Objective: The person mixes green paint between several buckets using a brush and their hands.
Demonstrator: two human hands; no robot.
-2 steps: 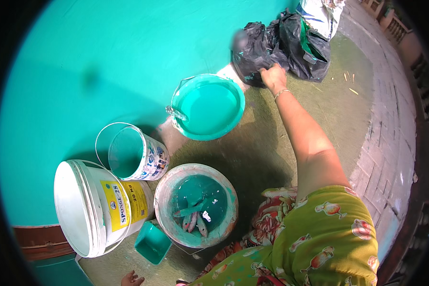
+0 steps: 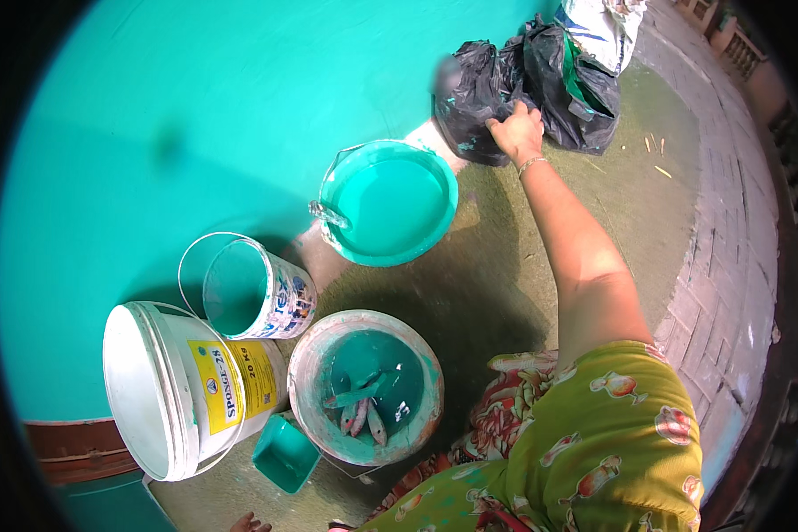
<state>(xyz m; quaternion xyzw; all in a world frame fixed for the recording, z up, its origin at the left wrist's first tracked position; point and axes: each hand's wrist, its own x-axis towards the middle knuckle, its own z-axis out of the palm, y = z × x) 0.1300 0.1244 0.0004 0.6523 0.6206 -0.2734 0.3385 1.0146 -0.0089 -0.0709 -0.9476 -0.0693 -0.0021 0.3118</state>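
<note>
While right hand [image 2: 518,135] touches crumpled black plastic bag [image 2: 472,105], cannot tell whether clamped; best gather several folds against tearing. Left hand [image 2: 250,524] mostly cropped, grip unclear.

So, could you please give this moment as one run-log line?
right hand: touching black bag | left hand: partly cut off at lower edge | bucket: open, green paint inside

Free: floor [image 2: 505,284] strip at 3 o'clock, between paint-filled pail [image 2: 390,150] and right forearm [image 2: 569,217]. Obstacles: wall [image 2: 195,115], 10 o'clock; black plastic bags [image 2: 575,99], 1; round tub [image 2: 309,381], 6; large white bucket [image 2: 179,355], 8; smaller handled bucket [image 2: 290,300], 9, crowding the large one.
</note>
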